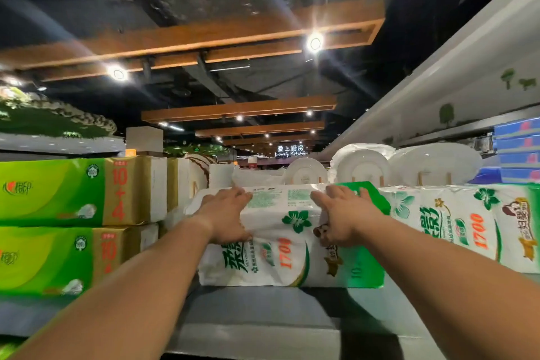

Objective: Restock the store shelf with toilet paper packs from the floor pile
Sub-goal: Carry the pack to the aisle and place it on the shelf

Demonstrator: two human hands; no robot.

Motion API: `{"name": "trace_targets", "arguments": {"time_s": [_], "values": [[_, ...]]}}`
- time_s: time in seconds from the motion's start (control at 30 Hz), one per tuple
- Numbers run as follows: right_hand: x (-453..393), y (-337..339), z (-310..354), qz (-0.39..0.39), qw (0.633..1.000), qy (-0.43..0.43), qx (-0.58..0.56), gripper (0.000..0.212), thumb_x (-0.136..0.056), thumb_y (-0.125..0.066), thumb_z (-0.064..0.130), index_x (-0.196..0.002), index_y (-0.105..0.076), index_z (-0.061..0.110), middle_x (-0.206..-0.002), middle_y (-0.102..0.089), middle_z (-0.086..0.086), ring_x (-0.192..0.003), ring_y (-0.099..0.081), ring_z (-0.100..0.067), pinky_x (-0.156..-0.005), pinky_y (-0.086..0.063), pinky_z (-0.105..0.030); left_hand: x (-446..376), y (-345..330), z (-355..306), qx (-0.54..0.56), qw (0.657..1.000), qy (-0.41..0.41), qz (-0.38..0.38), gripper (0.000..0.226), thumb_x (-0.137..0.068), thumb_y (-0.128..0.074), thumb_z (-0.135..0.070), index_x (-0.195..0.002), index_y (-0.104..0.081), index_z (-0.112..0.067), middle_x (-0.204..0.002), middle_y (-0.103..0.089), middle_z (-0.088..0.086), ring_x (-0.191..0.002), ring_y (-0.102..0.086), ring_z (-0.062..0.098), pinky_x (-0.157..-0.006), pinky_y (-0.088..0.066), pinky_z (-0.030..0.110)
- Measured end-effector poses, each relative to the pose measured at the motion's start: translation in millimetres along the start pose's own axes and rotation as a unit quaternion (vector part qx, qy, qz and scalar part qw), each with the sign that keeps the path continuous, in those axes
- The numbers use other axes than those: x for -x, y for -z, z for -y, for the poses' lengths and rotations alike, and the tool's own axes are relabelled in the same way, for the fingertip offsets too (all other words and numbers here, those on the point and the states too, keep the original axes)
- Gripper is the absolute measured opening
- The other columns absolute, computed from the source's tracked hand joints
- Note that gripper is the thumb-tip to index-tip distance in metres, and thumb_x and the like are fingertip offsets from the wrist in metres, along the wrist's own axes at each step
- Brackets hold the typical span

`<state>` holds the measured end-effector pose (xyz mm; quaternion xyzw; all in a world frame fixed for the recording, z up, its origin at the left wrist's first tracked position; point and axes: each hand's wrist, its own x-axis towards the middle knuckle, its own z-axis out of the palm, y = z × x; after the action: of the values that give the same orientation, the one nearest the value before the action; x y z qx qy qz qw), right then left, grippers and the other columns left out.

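Observation:
A white and green toilet paper pack [287,254] marked 1700 lies on the grey top shelf [263,310], a little back from its front edge. My left hand [225,215] lies on the pack's upper left part, fingers stretched flat over the top and thumb on the front face. My right hand [344,215] rests the same way on the upper right part. Both forearms reach up from the bottom of the view. The floor pile is out of sight.
An identical pack [467,228] stands against it on the right. Green tissue packs [58,193] marked 10+4 are stacked two high on the left. White wrapped rolls [432,164] and blue packs [517,149] sit behind. A white bulkhead runs overhead at right.

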<state>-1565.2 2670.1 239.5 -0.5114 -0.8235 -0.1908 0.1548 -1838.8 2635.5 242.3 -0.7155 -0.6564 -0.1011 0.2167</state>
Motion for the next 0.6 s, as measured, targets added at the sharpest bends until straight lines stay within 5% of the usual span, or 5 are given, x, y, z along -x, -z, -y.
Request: {"name": "trace_targets", "arguments": {"time_s": [0.2, 0.37, 0.6], "values": [[-27.9, -13.0, -2.5, 0.017, 0.999, -0.024, 0.029, 0.116, -0.062, -0.086, 0.065, -0.154, -0.023, 0.036, -0.159, -0.034, -0.002, -0.146, -0.033, -0.028, -0.118, -0.02, -0.065, -23.2, -9.3, 4.2, -0.014, 1.0, 0.0, 0.011, 0.134, -0.053, -0.089, -0.067, -0.159, -0.017, -0.029, -0.163, -0.033, -0.005, -0.147, -0.033, 0.021, -0.12, -0.026, 0.052], [-46.2, -18.1, -5.0, 0.029, 0.999, -0.033, 0.028, 0.11, -0.062, -0.085, 0.067, -0.151, -0.029, 0.036, -0.149, -0.047, 0.003, -0.137, -0.045, -0.025, -0.115, -0.026, -0.059, -47.1, -18.5, 12.1, -0.006, 1.0, -0.001, 0.021, 0.1, -0.051, -0.092, -0.062, -0.129, -0.038, -0.032, -0.132, -0.061, -0.004, -0.117, -0.059, 0.024, -0.099, -0.046, 0.045], [-66.2, -13.4, -3.5, 0.075, 0.995, -0.06, 0.004, 0.11, -0.063, -0.088, 0.063, -0.152, -0.029, 0.038, -0.144, -0.052, 0.003, -0.13, -0.052, -0.025, -0.113, -0.029, -0.054, -72.7, -17.3, 17.4, 0.017, 0.997, -0.008, 0.074, 0.099, -0.05, -0.094, -0.061, -0.126, -0.037, -0.033, -0.125, -0.064, -0.005, -0.109, -0.061, 0.022, -0.096, -0.051, 0.045]]}}
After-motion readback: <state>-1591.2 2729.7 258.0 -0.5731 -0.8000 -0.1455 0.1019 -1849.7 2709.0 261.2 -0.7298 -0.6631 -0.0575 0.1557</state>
